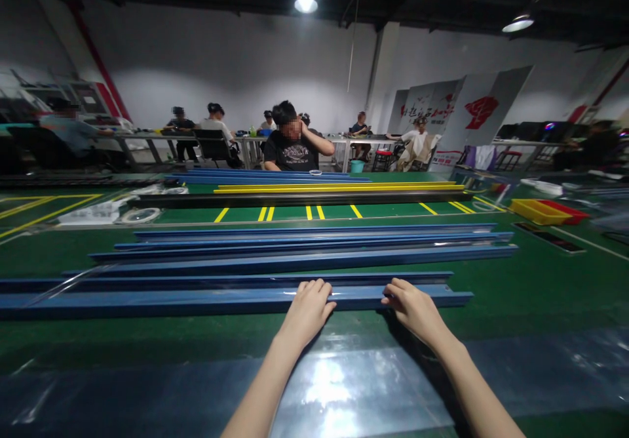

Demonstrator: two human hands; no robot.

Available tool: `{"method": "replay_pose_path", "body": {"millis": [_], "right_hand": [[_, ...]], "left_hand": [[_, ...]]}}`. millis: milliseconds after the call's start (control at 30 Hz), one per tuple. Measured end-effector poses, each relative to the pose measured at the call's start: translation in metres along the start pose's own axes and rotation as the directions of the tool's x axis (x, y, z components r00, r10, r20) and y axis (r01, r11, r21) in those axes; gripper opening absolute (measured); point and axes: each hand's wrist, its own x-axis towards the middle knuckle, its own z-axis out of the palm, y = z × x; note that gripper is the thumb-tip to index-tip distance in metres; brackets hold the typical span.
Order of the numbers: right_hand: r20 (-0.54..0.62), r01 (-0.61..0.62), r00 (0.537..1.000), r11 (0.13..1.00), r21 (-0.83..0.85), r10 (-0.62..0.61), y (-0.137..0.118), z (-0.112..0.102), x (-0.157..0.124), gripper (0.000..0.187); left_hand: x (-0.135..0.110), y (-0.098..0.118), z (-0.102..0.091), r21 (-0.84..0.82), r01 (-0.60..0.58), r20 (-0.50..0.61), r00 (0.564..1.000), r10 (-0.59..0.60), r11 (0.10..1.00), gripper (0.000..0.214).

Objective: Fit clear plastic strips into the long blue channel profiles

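Note:
A long blue channel profile lies across the green table in front of me. My left hand rests on it, fingers bent over the channel and thumb at its near side. Farther right, near the channel's end, my right hand has its fingers curled together at the channel. What its fingertips pinch, if anything, is hidden. Shiny highlights by my left hand suggest clear film on the channel, and a loose strip of clear film crosses its left part.
More blue channels lie just beyond. Behind them are a black profile, yellow profiles and a yellow tray. A wide clear sheet covers the near table. A person sits opposite, with several others farther back.

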Motion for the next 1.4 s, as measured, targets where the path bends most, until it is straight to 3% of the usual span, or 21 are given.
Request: {"method": "replay_pose_path", "body": {"millis": [267, 567, 700, 967, 1100, 1233, 1400], "right_hand": [[0.035, 0.020, 0.999, 0.999, -0.039, -0.018, 0.005, -0.002, 0.000, 0.021], [-0.014, -0.085, 0.996, 0.996, -0.020, 0.084, 0.047, -0.006, -0.015, 0.018], [-0.017, -0.112, 0.994, 0.994, -0.011, 0.112, 0.052, -0.005, -0.017, 0.019], [-0.001, -0.103, 0.994, 0.973, -0.206, 0.105, 0.044, 0.001, -0.013, 0.021], [0.023, -0.085, 0.995, 0.958, -0.275, 0.095, 0.035, 0.004, -0.013, 0.037], [-0.001, -0.036, 0.999, 0.963, -0.267, 0.037, 0.019, 0.009, -0.009, 0.043], [-0.056, 0.077, 0.994, 0.978, -0.195, -0.090, -0.009, 0.017, -0.001, 0.030]], "left_hand": [[-0.002, -0.002, -0.007, 0.014, 0.004, -0.004, 1.000, -0.004, 1.000, 0.010], [-0.007, -0.009, -0.017, 0.035, 0.052, 0.033, 0.998, -0.053, 0.998, 0.015], [-0.007, -0.010, -0.018, 0.046, 0.057, 0.044, 0.997, -0.059, 0.997, 0.015], [-0.006, -0.012, -0.016, 0.069, 0.070, 0.058, 0.996, -0.074, 0.995, 0.015], [-0.006, -0.011, -0.015, 0.076, 0.079, 0.061, 0.995, -0.084, 0.994, 0.017], [-0.006, -0.012, -0.015, 0.086, 0.077, 0.066, 0.994, -0.083, 0.993, 0.017], [-0.006, -0.012, -0.015, 0.093, 0.072, 0.073, 0.994, -0.078, 0.993, 0.018]]}}
